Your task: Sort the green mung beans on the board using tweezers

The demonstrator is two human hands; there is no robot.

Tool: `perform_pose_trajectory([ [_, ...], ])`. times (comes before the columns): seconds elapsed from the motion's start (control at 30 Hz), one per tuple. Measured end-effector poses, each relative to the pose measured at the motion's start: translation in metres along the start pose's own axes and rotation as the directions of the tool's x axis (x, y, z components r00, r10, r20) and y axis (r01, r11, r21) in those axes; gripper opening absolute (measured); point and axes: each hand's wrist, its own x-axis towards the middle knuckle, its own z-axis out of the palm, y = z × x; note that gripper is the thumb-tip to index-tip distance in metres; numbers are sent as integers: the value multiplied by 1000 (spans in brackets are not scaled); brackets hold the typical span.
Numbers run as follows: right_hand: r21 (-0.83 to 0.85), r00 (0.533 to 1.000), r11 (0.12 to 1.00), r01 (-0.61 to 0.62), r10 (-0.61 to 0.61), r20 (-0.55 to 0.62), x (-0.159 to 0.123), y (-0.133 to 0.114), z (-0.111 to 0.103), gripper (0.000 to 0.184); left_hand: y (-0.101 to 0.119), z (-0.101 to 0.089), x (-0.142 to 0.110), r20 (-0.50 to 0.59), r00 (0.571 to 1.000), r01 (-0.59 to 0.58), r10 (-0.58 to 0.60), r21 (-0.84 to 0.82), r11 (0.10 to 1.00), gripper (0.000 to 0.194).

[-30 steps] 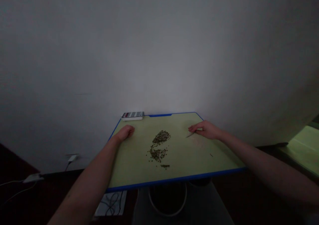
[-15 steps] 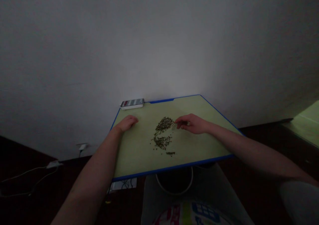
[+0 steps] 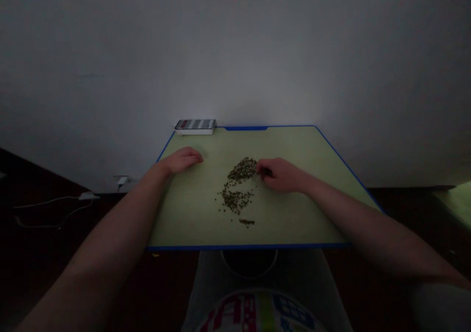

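Note:
Small dark brown grains, like seeds or peppercorns, lie spread on a pale yellow-green table (image 3: 301, 214) with a blue rim. The upper heap (image 3: 241, 170) is denser. Below it spreads a looser patch of grains (image 3: 235, 199), and nearest me is a short dark strip of bits (image 3: 247, 221). My right hand (image 3: 278, 174) is at the right edge of the upper heap, thumb and fingers bent together at the grains; what they pinch is too small to make out. My left hand (image 3: 184, 159) rests on the table's left side, fingers loosely extended, holding nothing.
A phone (image 3: 195, 124) lies on a white box (image 3: 195, 131) at the table's back left corner, by the wall (image 3: 243, 57). Below the front edge, a round container (image 3: 250, 266) sits between my legs. A plug and white cables (image 3: 86, 195) are at left.
My right hand's fingers have drawn together at the heap's edge. My left hand's fingers look more extended. The view has shifted, so the table appears straighter.

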Motion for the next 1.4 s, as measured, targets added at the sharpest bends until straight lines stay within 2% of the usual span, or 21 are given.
perform_pose_trajectory([
  [0.1, -39, 1000, 999, -20, 20, -3, -8, 2, 4, 35, -2, 0, 1, 63, 998, 23, -26, 48, 999, 31],
  [0.2, -50, 998, 998, -34, 37, 48, -11, 3, 3, 39, -6, 0, 3, 38, 999, 2, -2, 15, 1000, 29],
  [0.37, -1, 990, 999, -41, 40, 133, -12, 3, -4, 34, -12, 0, 4, 9, 1000, 18, -18, -75, 997, 27],
  [0.67, 73, 975, 996, 51, -65, 213, -16, 1, -4, 29, -3, 4, 0, -8, 999, 35, -35, -53, 998, 30],
  [0.87, 70, 970, 996, 50, -65, 235, -17, -2, -5, 27, -5, 5, 0, 6, 1000, -14, 14, -38, 999, 33],
  [1.0, 115, 948, 988, 102, -132, 290, -19, -5, -5, 31, -5, 5, 1, 7, 1000, -24, 24, -49, 998, 33],
  [1.07, 128, 945, 985, 119, -152, 289, -19, -5, -6, 30, -4, 4, 1, 11, 1000, -14, 15, -48, 999, 32],
  [1.2, 124, 970, 990, 69, -96, 224, -18, -3, -5, 24, 0, 4, -1, -1, 1000, 21, -21, -73, 997, 30],
  [1.4, 126, 974, 991, 53, -79, 210, -18, -10, 1, 25, 4, 5, -2, 1, 999, 51, -51, -81, 995, 31],
])
